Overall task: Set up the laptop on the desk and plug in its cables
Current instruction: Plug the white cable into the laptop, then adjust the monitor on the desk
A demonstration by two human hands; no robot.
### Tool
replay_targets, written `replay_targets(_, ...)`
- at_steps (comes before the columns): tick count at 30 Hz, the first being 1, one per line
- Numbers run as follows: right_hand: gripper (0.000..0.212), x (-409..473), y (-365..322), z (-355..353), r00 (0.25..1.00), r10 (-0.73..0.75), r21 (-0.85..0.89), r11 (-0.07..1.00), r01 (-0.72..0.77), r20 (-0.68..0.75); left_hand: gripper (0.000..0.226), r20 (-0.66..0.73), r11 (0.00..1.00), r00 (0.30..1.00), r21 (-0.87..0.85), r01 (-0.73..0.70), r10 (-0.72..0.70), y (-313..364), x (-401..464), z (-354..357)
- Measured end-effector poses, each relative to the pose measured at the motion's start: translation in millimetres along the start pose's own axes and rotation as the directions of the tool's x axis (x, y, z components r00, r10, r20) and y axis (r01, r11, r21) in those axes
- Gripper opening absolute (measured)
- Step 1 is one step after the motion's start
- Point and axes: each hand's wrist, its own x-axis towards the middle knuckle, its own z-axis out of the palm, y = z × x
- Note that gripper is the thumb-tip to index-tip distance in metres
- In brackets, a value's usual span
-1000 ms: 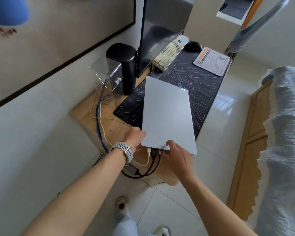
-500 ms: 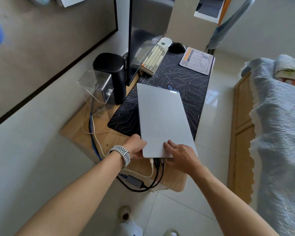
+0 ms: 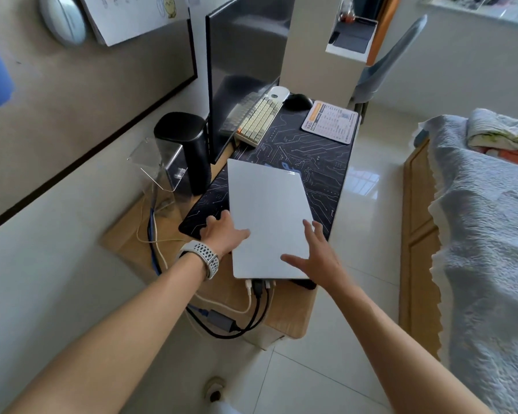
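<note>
1. Closed silver laptop lies flat on the black circuit-print desk mat, its near end overhanging the mat onto the wooden tabletop.
2. Left hand, at 9 o'clock of the laptop, touches the lid's left edge; grip loose, fingers spread, thumb on the lid, nothing clasped. White perforated watch band on that wrist.
3. Right hand at 4 o'clock of the laptop's centre, over the lid's near right corner; grip wide open, fingers splayed, holding nothing. Cannot tell if it touches the lid.
4. Cables, one white and some black, plugged into the laptop's near edge at 6 o'clock, looping off the tabletop to a grey adapter.
5. At 12 o'clock of the laptop: cream keyboard, dark monitor, black mouse, printed mouse pad.
6. At 10 o'clock: black cylinder speaker, clear acrylic stand.
7. Bed with grey-blue blanket at 3 o'clock.
</note>
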Motion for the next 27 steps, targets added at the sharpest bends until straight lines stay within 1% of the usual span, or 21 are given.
replay_targets(1, 0.094, -4, 1, -10, 0.999, 0.036, 0.138, 0.990, -0.032, -0.024, 0.044, -0.010, 1.000, 1.000, -0.005, -0.016, 0.016, 6, -4, 0)
replay_targets(2, 0.085, -9, 4, -22, 0.997, 0.071, 0.288, 0.956, -0.059, -0.032, 0.046, -0.029, 0.999, 0.998, -0.022, -0.048, 0.047, 14, -8, 0)
replay_targets(3, 0.073, -16, 6, -36, 0.994, 0.111, 0.450, 0.888, -0.091, -0.019, 0.046, -0.046, 0.994, 0.996, -0.073, -0.078, 0.075, 22, -14, -1)
replay_targets(4, 0.059, -24, 9, -51, 0.989, 0.149, 0.616, 0.777, -0.129, 0.018, 0.044, -0.067, 0.979, 0.993, -0.178, -0.103, 0.093, 30, -21, -2)
replay_targets(5, 0.046, -33, 12, -67, 0.981, 0.183, 0.753, 0.637, -0.164, 0.059, 0.040, -0.089, 0.937, 0.992, -0.328, -0.118, 0.093, 40, -31, -3)
replay_targets(6, 0.038, -43, 17, -82, 0.975, 0.206, 0.844, 0.507, -0.174, 0.077, 0.035, -0.112, 0.861, 0.990, -0.491, -0.132, 0.088, 50, -42, -4)
replay_targets(7, 0.034, -53, 24, -96, 0.972, 0.224, 0.892, 0.424, -0.158, 0.066, 0.028, -0.130, 0.767, 0.989, -0.626, -0.142, 0.077, 61, -53, -3)
replay_targets(8, 0.032, -64, 32, -108, 0.971, 0.235, 0.910, 0.394, -0.130, 0.037, 0.023, -0.144, 0.684, 0.987, -0.712, -0.155, 0.074, 72, -64, -1)
replay_targets(9, 0.030, -74, 40, -120, 0.972, 0.236, 0.910, 0.403, -0.097, -0.001, 0.020, -0.157, 0.634, 0.984, -0.754, -0.172, 0.081, 83, -75, 3)
replay_targets(11, 0.025, -90, 58, -142, 0.972, 0.224, 0.884, 0.465, -0.042, -0.071, 0.017, -0.178, 0.600, 0.977, -0.771, -0.215, 0.120, 105, -93, 13)
replay_targets(14, 0.021, -106, 89, -175, 0.971, 0.198, 0.844, 0.536, 0.006, -0.133, 0.018, -0.182, 0.609, 0.967, -0.751, -0.254, 0.179, 139, -112, 32)
replay_targets(16, 0.018, -111, 102, -189, 0.973, 0.178, 0.827, 0.561, 0.024, -0.148, 0.022, -0.194, 0.616, 0.963, -0.741, -0.269, 0.187, 154, -117, 38)
replay_targets(21, 0.016, -112, 141, -218, 0.969, 0.151, 0.810, 0.583, 0.072, -0.195, 0.019, -0.188, 0.627, 0.958, -0.726, -0.283, 0.215, 191, -112, 59)
replay_targets(27, 0.015, -83, 186, -239, 0.972, 0.139, 0.790, 0.609, 0.067, -0.190, 0.015, -0.177, 0.627, 0.963, -0.732, -0.265, 0.201, 218, -75, 83)
